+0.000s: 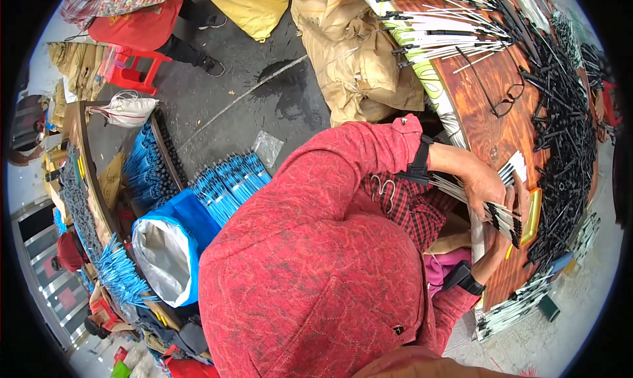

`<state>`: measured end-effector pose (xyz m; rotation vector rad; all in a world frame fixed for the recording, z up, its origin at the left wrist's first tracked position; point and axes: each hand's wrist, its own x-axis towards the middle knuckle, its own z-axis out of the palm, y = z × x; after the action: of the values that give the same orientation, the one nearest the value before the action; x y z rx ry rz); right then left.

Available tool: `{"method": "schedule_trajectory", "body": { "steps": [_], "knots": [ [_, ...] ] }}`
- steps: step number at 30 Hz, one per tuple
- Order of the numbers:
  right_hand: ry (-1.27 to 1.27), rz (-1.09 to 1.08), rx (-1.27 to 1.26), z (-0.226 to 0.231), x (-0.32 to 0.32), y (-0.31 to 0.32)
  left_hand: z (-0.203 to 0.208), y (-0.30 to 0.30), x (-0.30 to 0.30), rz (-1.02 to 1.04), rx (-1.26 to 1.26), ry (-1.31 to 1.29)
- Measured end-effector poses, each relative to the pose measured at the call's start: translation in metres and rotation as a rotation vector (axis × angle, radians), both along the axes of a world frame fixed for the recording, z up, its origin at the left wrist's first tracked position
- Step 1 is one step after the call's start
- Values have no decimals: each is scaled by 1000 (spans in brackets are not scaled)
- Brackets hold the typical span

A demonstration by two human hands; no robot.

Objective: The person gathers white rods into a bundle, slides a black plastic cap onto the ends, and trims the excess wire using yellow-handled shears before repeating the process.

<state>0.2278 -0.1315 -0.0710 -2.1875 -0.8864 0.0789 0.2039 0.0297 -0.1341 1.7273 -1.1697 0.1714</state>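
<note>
Left hand (486,183) closes around black-tipped white strips (504,218) at the near edge of the table (484,124); right hand (496,243), partly hidden, has an unclear grip. Bundling appears in hand; the next move calls for level ends.

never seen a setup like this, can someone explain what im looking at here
No machine here, just one person's bare left hand and right hand. The single picture comes from a wide fisheye camera worn on the head, looking down, so straight edges bend. On the reddish-brown wooden table lie thin white rods with black ends and a long heap of small black pieces. The left hand holds a bundle of slim white sticks with black tips; the right hand is close against it, its fingers partly hidden.
</note>
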Motion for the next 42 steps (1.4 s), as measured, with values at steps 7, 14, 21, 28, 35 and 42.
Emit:
{"method": "schedule_trajectory", "body": {
  "steps": [7,14,21,28,35,42],
  "knots": [
    [-432,82,-257,-9,-4,-31,6,2,-3,10,96,78],
    [-33,-95,-61,-32,-5,-48,9,5,-7,47,49,52],
    [71,-174,37,-30,-15,-34,7,5,-8,67,-46,24],
    [156,-258,114,-27,-28,-45,1,3,-2,33,8,58],
    [48,-439,115,-31,-35,-80,8,5,-4,30,63,97],
    [-161,-443,8,-11,-47,-86,-11,-3,7,49,49,52]
  ]
}}
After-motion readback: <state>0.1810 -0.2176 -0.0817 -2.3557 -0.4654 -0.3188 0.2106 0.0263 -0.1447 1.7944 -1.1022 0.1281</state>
